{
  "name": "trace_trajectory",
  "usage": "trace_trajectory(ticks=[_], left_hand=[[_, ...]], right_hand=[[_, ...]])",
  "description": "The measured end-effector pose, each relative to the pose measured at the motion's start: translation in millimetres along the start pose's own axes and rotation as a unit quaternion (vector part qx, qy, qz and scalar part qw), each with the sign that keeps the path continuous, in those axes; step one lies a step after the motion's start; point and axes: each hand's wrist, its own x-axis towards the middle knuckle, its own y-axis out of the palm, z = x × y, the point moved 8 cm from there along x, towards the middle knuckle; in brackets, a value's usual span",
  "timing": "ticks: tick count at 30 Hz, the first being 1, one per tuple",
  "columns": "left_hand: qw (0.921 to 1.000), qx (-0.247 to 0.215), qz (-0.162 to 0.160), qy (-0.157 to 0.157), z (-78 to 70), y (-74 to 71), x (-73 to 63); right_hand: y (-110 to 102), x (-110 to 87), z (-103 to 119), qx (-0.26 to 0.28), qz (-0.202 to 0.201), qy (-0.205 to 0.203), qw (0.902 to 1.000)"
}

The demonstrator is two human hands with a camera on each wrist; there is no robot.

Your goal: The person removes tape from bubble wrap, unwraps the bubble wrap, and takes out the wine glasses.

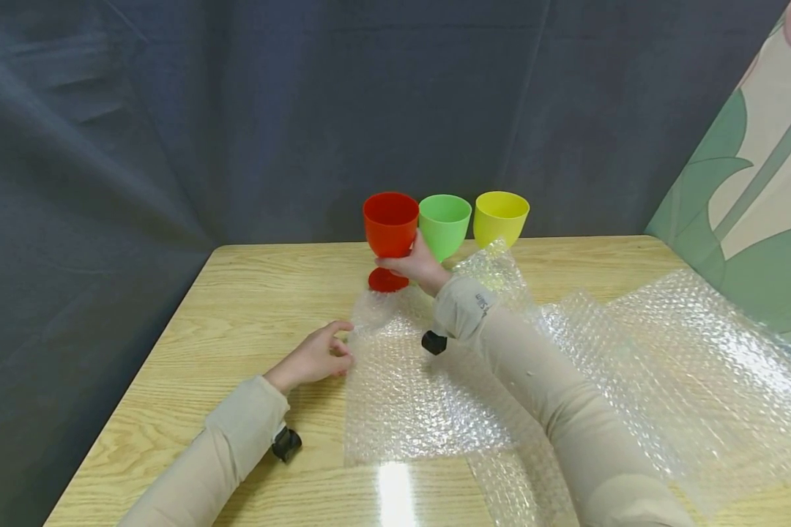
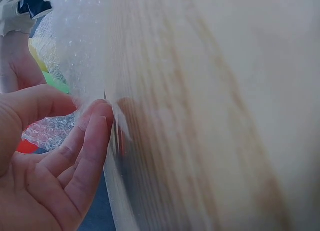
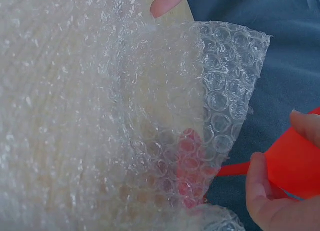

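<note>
My right hand [image 1: 424, 265] grips a red plastic goblet [image 1: 391, 216] by its lower bowl and stem. The goblet stands upright, its round foot [image 1: 387, 280] at the far edge of a clear bubble wrap sheet [image 1: 409, 395]. In the right wrist view, a raised corner of the wrap [image 3: 225, 76] overlaps the red foot. My left hand [image 1: 316, 356] is at the sheet's left edge, fingers loosely bent. In the left wrist view its fingertips [image 2: 100, 108] lie right by that edge, thumb close to them. A green goblet [image 1: 444, 225] and a yellow goblet [image 1: 500, 218] stand to the right.
More bubble wrap [image 1: 672, 366] spreads across the right side of the wooden table [image 1: 237, 307], and a strip hangs toward the near edge. Dark cloth [image 1: 369, 95] rises behind the table. A floral panel [image 1: 751, 183] is at the right.
</note>
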Motion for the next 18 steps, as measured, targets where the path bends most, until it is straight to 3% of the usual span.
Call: trace_trajectory(ticks=[18], left_hand=[[1.0000,0.004,0.002,-0.007,-0.6,-1.9,-1.2]], right_hand=[[2.4,5.9,-4.9,0.013,-0.003,0.003,0.9999]])
